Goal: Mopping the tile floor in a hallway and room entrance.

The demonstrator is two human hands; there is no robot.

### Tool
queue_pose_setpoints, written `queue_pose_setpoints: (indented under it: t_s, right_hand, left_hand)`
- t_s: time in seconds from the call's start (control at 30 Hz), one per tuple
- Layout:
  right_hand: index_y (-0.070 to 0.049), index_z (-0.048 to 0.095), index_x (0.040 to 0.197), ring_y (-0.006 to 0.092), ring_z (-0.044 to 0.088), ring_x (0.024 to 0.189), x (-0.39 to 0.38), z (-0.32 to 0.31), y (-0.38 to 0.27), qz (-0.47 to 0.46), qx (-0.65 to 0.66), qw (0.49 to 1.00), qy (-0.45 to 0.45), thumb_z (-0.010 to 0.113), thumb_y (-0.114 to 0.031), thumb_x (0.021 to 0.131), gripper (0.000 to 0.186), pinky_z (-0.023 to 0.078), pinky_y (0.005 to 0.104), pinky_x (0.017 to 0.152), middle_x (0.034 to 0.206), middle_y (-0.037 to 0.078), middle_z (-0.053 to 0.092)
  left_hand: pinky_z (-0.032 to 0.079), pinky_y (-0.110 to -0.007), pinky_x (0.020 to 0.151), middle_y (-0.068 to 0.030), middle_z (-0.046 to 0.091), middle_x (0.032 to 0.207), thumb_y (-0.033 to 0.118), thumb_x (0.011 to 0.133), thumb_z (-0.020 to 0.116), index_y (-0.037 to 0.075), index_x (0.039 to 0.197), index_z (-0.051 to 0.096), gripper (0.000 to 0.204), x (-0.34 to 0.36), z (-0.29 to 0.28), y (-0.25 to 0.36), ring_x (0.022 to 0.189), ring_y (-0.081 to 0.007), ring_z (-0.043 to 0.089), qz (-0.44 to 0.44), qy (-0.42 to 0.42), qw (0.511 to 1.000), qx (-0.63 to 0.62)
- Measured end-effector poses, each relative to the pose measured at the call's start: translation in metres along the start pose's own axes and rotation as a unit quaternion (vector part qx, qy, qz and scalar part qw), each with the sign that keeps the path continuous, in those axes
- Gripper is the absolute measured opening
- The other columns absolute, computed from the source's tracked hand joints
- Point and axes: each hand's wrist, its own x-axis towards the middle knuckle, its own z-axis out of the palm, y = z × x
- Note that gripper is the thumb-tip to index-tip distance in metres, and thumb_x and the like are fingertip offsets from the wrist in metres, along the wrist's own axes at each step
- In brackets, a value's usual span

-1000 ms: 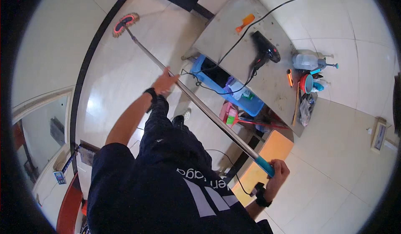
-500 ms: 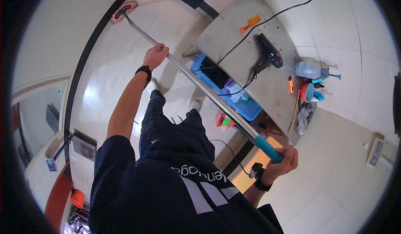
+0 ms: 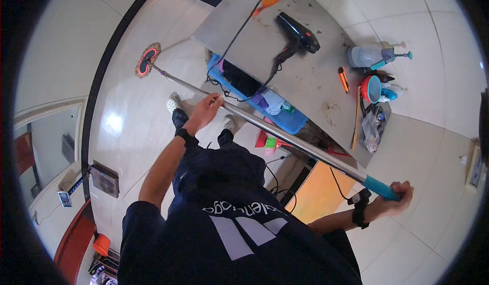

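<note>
A mop with a long metal pole [image 3: 290,138] slants across the view in front of me. Its oval, fringed mop head [image 3: 148,60] lies on the light floor at the far left. My left hand [image 3: 205,112] is closed around the pole partway along it. Out to the right, my right hand [image 3: 397,201] grips the end of the teal handle [image 3: 379,187]. Beyond the pole stands a grey counter [image 3: 244,15], with a blue bin [image 3: 295,126] of cloths under its near edge.
The counter bears a black hair dryer [image 3: 298,33], an orange brush [image 3: 267,2], a utility knife [image 3: 343,79], a spray bottle [image 3: 367,56] and a red basin [image 3: 364,89]. A black cord trails over its edge. Low down are a dustpan [image 3: 262,139] and an orange panel [image 3: 316,196].
The mop head has come nearer to me over the floor. My right hand, with the handle end, has moved out to the right. Both hands still hold the mop; the view has shifted.
</note>
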Motion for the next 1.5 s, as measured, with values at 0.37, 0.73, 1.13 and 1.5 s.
queue_pose_setpoints:
  t_s: [0.37,0.73,1.13,1.5]
  right_hand:
    - [0.001,0.053,0.059,0.0121,0.040,0.053,-0.067,0.050,0.009,0.017,-0.194,0.969,-0.150,0.051,-0.018,0.078,0.027,0.030,0.0265,0.051,0.058,0.007,0.051]
    - [-0.001,0.061,0.064,0.0191,0.043,0.047,-0.143,0.202,-0.059,0.041,-0.103,0.907,-0.406,0.060,-0.015,0.070,0.014,0.031,0.0299,0.043,0.055,0.010,0.046]
    - [-0.002,0.057,0.056,0.0193,0.045,0.043,-0.152,0.160,-0.023,0.048,-0.015,0.969,-0.243,0.061,-0.015,0.070,0.020,0.033,0.0312,0.042,0.052,0.009,0.048]
    - [-0.005,0.042,0.058,0.0142,0.037,0.042,-0.012,0.003,0.028,-0.093,0.108,0.989,-0.025,0.042,-0.022,0.084,0.031,0.028,0.0281,0.039,0.049,0.008,0.043]
  left_hand:
    - [0.048,-0.037,0.069,-0.0174,0.062,0.082,0.037,0.088,0.047,0.001,0.116,0.051,0.047,0.056,-0.057,-0.124,0.079,-0.0252,0.061,0.037,0.122,0.989,0.082]
    - [0.044,-0.032,0.053,-0.0019,0.050,0.080,0.047,0.088,0.040,0.009,0.137,0.030,0.063,0.073,-0.246,-0.147,0.072,-0.0155,0.049,-0.173,0.110,0.979,-0.018]
    - [0.050,-0.032,0.048,-0.0025,0.045,0.069,0.034,0.077,0.048,0.011,0.086,0.053,0.026,0.070,-0.215,-0.122,0.054,-0.0147,0.051,-0.229,0.126,0.963,-0.068]
    - [0.052,-0.029,0.056,-0.0045,0.050,0.073,0.044,0.086,0.042,0.009,0.088,0.046,0.035,0.003,0.010,0.001,0.066,-0.0205,0.064,-0.238,-0.097,0.962,-0.093]
